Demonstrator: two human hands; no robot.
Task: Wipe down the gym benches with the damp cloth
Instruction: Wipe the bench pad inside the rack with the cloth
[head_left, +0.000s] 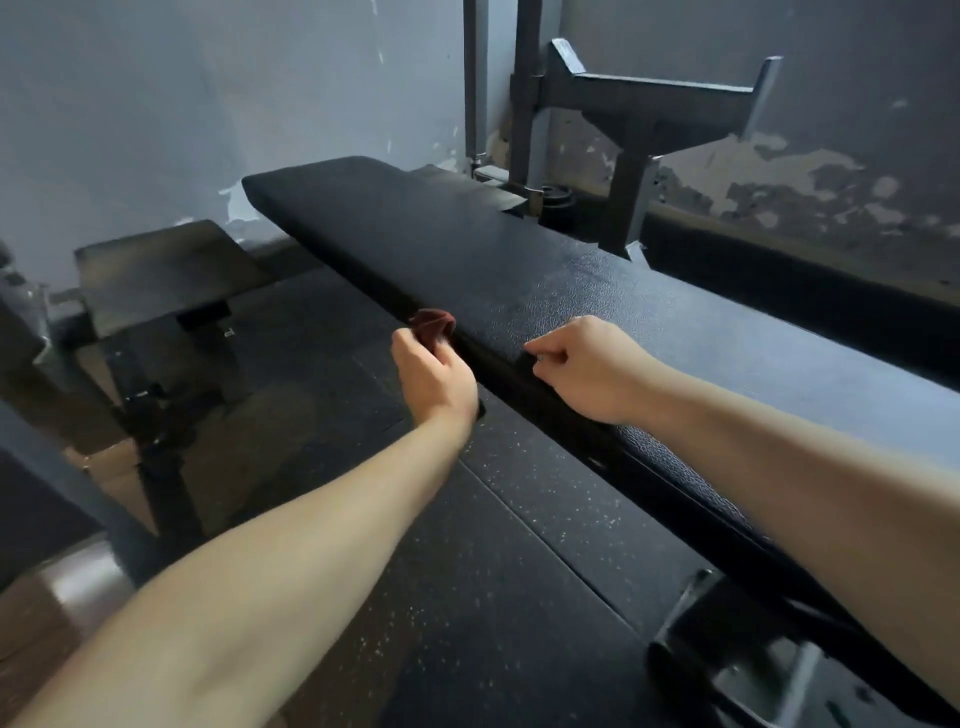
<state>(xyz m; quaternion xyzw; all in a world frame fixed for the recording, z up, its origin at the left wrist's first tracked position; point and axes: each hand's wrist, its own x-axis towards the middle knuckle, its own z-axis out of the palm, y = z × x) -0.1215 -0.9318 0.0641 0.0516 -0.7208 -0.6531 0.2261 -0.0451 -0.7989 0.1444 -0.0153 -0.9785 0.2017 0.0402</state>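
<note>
Cloth (431, 322) was bunched in the left hand (434, 374), fingers pinching it against the side edge of the bench (467, 249). Right hand (587, 369) rested on that edge, fingers curled. Cloth's probably light and floppy, so I'd grab a wad, not a corner.

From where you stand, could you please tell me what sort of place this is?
Most likely a gym: a long padded bench, a metal rack behind it, and speckled rubber flooring.
</note>
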